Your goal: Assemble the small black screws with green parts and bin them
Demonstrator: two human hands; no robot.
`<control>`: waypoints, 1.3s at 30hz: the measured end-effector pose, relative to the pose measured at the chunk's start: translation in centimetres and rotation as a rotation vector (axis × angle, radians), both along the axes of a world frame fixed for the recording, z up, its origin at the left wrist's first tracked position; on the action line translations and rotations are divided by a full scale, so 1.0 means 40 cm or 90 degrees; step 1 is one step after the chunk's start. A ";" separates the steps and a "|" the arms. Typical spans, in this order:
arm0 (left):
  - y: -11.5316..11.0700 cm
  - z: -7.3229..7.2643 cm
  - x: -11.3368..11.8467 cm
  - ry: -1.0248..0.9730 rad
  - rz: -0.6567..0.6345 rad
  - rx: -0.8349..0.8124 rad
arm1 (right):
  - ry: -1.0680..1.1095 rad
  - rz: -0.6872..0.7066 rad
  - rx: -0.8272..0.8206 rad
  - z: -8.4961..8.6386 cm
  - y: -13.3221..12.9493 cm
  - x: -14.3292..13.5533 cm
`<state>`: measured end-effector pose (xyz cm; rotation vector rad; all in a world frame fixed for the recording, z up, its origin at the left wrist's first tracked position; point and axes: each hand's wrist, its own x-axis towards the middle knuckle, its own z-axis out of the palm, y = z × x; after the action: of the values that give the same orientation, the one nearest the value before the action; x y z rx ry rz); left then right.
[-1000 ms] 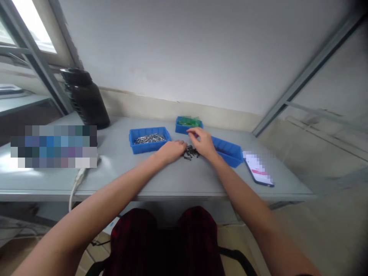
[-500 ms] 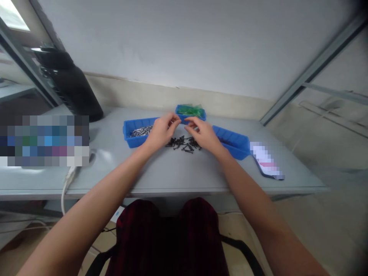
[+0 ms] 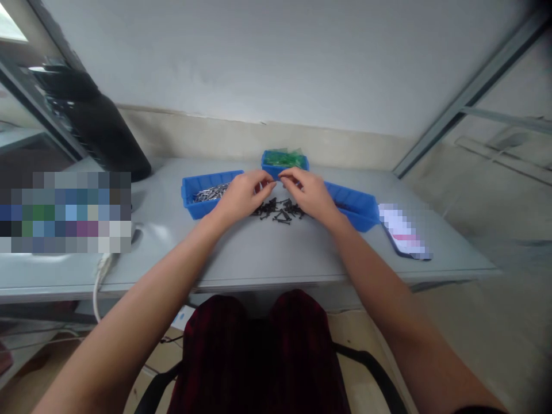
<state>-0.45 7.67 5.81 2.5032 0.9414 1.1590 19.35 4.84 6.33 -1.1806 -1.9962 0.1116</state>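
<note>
On the counter, the pile of screws lies between the left hand and the right hand, with the back bin behind it, plastic pieces inside. The left bin, holding metal pieces, stands left of the left hand, and the bottle farther left, near the wall; on the other side come the right bin, partly hidden by the right hand, and, just right of it, the phone
</note>
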 end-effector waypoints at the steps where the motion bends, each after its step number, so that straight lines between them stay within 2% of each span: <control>1: 0.001 0.000 -0.001 0.006 -0.002 0.002 | -0.001 0.002 -0.002 0.000 0.001 0.000; 39: 0.002 0.000 -0.008 0.048 -0.008 -0.011 | 0.012 0.016 -0.034 0.005 -0.005 0.000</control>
<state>-0.78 7.74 5.82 2.5510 0.9481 1.0547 19.35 4.62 6.53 -1.1847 -2.0024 0.1894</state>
